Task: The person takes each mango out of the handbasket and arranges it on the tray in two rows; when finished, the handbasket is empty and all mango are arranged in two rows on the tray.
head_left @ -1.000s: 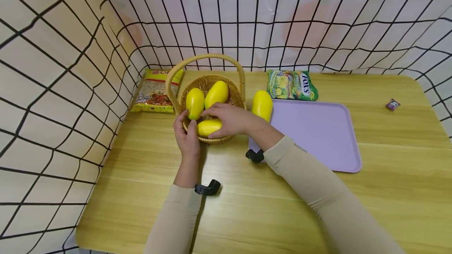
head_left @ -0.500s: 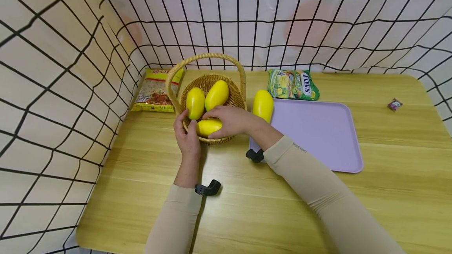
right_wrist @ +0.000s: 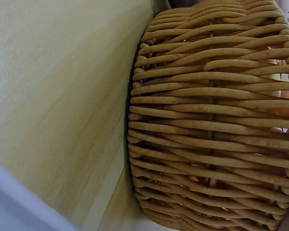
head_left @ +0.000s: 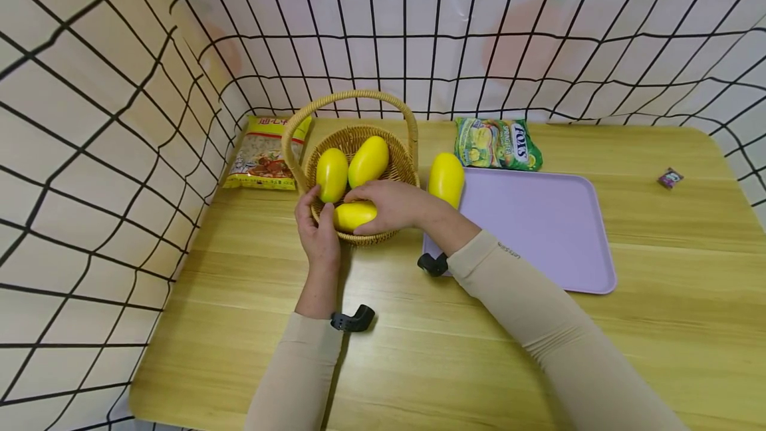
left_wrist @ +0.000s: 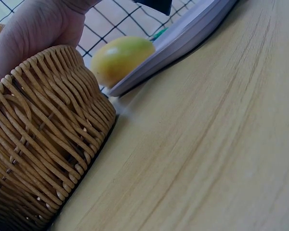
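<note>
The wicker basket stands on the table, its tall handle upright. At its left side my left hand grips the rim, thumb apart from the fingers. My right hand reaches over the right rim and holds a yellow mango lying in the front of the basket. Behind it in the basket are a second mango and a third mango. In the left wrist view, the right hand bends over the basket wall. The right wrist view is mostly wicker side; the fingertips are hidden there.
A further mango lies at the left edge of the lilac tray. Behind the tray is a green candy bag. A yellow food packet lies left of the basket, a small purple wrapped sweet far right. Black grid panels enclose the table.
Almost nothing has changed. The right hand stays on the front mango and the left hand on the basket rim; only the view has shifted very slightly.
</note>
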A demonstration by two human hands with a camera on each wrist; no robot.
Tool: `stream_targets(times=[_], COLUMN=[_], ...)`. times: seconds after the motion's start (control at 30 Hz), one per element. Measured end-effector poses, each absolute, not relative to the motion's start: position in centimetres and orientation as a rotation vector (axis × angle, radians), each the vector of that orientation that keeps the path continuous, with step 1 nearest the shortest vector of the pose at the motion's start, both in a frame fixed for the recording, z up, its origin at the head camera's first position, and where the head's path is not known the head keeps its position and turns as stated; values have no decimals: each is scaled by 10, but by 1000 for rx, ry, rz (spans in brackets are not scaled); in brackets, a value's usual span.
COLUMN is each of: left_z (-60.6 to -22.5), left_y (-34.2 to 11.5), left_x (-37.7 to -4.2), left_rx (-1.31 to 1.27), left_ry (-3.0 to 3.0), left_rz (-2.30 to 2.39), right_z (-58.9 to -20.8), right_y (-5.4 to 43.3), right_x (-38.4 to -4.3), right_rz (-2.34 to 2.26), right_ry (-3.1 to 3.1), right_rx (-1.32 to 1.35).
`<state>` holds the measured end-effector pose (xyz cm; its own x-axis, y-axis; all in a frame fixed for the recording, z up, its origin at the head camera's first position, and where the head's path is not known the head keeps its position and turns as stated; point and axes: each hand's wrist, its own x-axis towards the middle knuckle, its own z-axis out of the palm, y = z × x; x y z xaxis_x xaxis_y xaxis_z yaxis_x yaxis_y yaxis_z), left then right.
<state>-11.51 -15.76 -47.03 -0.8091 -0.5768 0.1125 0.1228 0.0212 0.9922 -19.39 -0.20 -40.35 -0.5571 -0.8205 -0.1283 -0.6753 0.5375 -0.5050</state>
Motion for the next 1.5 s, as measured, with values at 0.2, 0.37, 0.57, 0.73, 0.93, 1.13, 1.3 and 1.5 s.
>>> stream_targets(times=[0.2,0.37,0.57,0.73,0.93,1.13,1.3,1.5], left_z=[-469,-468,-470,-470,-469,-468,-470,-470], left_y=[-157,-157,-157,-157,-157,-157,-156,-156], left_x=[-114,-114,-114,-114,-114,-113,-114,-114], left_rx=[463,455,447,445,445,448,445,457], left_ry=[-1815,-1811,-1810,-1814,-1822,-1813,-1804,-1793], left_rz=[-1836,-1838,-1837,-1832,-1832,-1844,-1851,-1856], right_z=[-402,-402,-401,-394,-372,-349,-345,-347], right_y=[-2,-2,-2,2,21,56,98,153], right_x=[-194,-194,-192,-189,-179,-160,-147,-144], right_rz=[-573,-580,-571,-555,-774,-1167,-1425,-1698], right_ry=[2430,2431,2446,2533,2615,2598,2475,2231], right_rx=[-1234,-1232,-1191,-1130,-1012,-798,-694,-577])
